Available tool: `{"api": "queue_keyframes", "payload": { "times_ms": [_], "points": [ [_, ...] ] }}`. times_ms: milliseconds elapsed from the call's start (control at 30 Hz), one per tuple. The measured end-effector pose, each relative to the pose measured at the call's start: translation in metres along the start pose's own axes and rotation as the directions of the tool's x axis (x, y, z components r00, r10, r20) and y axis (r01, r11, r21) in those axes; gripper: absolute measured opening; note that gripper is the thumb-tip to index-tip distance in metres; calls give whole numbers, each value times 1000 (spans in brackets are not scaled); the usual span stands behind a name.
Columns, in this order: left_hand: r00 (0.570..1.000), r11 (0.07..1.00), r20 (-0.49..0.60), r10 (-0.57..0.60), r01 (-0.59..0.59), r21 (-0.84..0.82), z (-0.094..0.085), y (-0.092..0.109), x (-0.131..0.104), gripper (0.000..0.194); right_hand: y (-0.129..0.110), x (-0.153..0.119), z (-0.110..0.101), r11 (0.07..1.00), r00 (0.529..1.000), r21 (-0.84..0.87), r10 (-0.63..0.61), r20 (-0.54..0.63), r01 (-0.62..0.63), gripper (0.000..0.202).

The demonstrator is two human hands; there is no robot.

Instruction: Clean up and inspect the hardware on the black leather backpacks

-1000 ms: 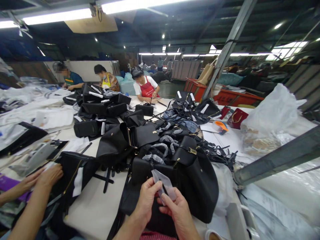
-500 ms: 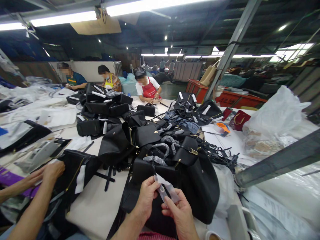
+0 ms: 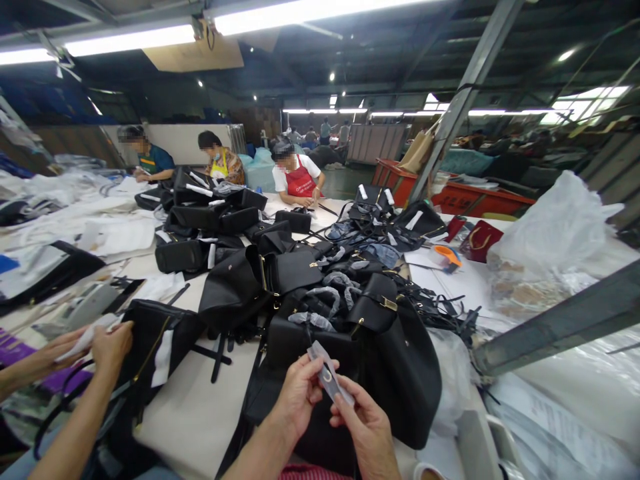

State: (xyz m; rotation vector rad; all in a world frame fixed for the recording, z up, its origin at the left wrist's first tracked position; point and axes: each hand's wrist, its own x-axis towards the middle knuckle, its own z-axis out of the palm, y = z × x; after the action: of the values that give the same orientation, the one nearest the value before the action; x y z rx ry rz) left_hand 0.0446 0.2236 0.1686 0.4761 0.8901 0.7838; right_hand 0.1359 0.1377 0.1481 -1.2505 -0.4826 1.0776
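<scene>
Between my two hands is a translucent wrapping strip (image 3: pixel 321 355), folded narrow around a dark piece with a curved gold-coloured metal part. My left hand (image 3: pixel 300 393) pinches its upper left side. The lower right end sits between the thumb and fingers of my right hand (image 3: pixel 364 415). Just beyond and beneath my hands stands a black handbag (image 3: pixel 407 373) with a gold-coloured clasp on its flap. Its handle (image 3: pixel 313 321) is wound in clear film. What the strip wraps is partly hidden by the film and my fingers.
At left, a co-worker's hands (image 3: pixel 110 347) hold white paper over another black bag (image 3: pixel 145 333). More black bags (image 3: pixel 235 287) are piled across the table. An orange tape roll (image 3: pixel 447 257) lies at right, near a slanting metal post (image 3: pixel 560 320) and a plastic sack (image 3: pixel 550 227).
The wrapping strip, with a loose flap before, is now folded narrower around the dark piece. My hands have barely shifted. At left, the co-worker's hands have lifted white paper.
</scene>
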Motion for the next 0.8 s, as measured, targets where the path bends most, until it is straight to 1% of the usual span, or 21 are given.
{"api": "queue_keyframes", "payload": {
  "times_ms": [67,133,233,300,400,467,600,733,767,800],
  "points": [
    [1000,1000,-22,-4,4,-12,-1,-1,2,26,-1,-1,-1,993,994,-90,-73,78,80,38],
    [999,1000,-36,-3,3,-23,-1,-1,3,23,-1,0,-2,970,978,-176,-143,154,169,32],
    [999,999,-32,-8,7,-37,-1,-1,1,22,1,2,-6,920,948,-287,-199,247,268,31],
    [1000,999,-18,-9,9,-52,-1,0,-2,26,3,3,-9,883,933,-350,-218,287,313,32],
    [998,996,55,-3,8,-85,-4,2,-8,39,5,5,-10,835,927,-429,-236,290,346,33],
    [996,999,92,15,-11,-41,-7,1,-10,44,8,5,-11,802,920,-469,-245,306,370,33],
    [994,986,65,92,-100,135,-11,-1,-10,42,10,6,-11,759,894,-499,-244,376,417,30],
    [986,955,81,145,-161,248,-8,2,-10,39,2,3,-9,766,898,-500,-232,374,405,29],
    [986,950,69,153,-166,266,-7,3,-10,39,-1,1,-8,769,893,-492,-223,390,407,28],
    [986,945,54,158,-167,280,-6,5,-11,39,-5,-1,-8,773,881,-485,-194,432,408,27]
  ]
}}
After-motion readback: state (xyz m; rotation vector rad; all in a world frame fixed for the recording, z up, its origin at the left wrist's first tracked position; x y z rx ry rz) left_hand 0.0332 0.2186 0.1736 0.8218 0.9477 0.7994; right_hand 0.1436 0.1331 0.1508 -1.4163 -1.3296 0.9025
